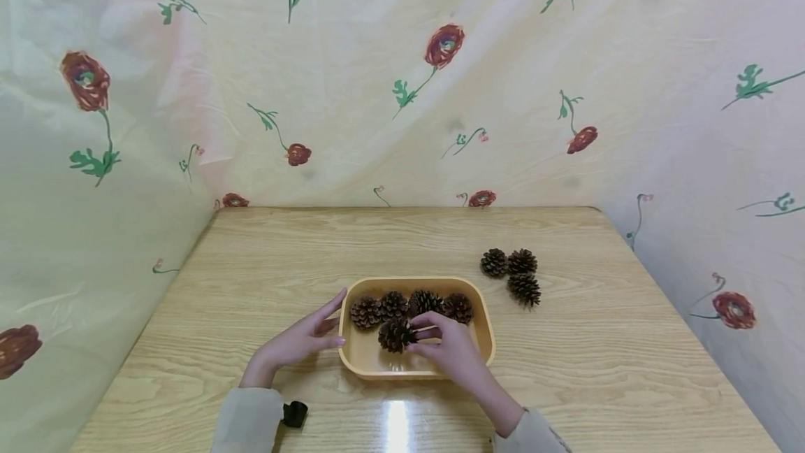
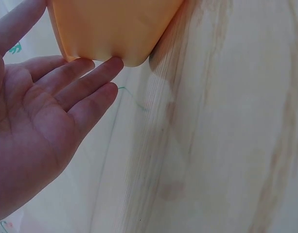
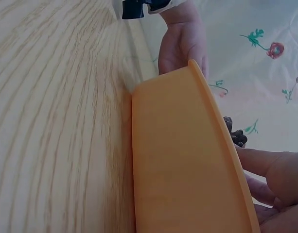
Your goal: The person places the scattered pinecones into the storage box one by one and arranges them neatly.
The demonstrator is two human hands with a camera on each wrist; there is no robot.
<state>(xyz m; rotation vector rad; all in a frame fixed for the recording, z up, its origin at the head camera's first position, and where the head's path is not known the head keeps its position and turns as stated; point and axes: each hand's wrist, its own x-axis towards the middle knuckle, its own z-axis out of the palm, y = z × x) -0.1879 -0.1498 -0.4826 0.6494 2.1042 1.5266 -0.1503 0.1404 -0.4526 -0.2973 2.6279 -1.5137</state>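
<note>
A yellow-orange rectangular tray (image 1: 418, 373) with rounded corners sits near the table's front middle. Along its back wall lies a row of several brown pine cones (image 1: 393, 305). Over the front part of the tray, my right hand (image 1: 446, 348) pinches another pine cone (image 1: 395, 335) between thumb and fingers. My left hand (image 1: 300, 338) touches the tray's left end, its fingers extended; the left wrist view shows the fingertips against the outer wall (image 2: 110, 29). In the right wrist view the tray's side (image 3: 183, 155) hides most of the held cone.
Three more pine cones (image 1: 522, 277) lie grouped on the wooden table (image 1: 604, 355), behind and to the right of the tray. A flower-printed cloth (image 1: 352, 75) hangs behind the table and along both sides. A small black device (image 1: 294, 414) is at the left sleeve cuff.
</note>
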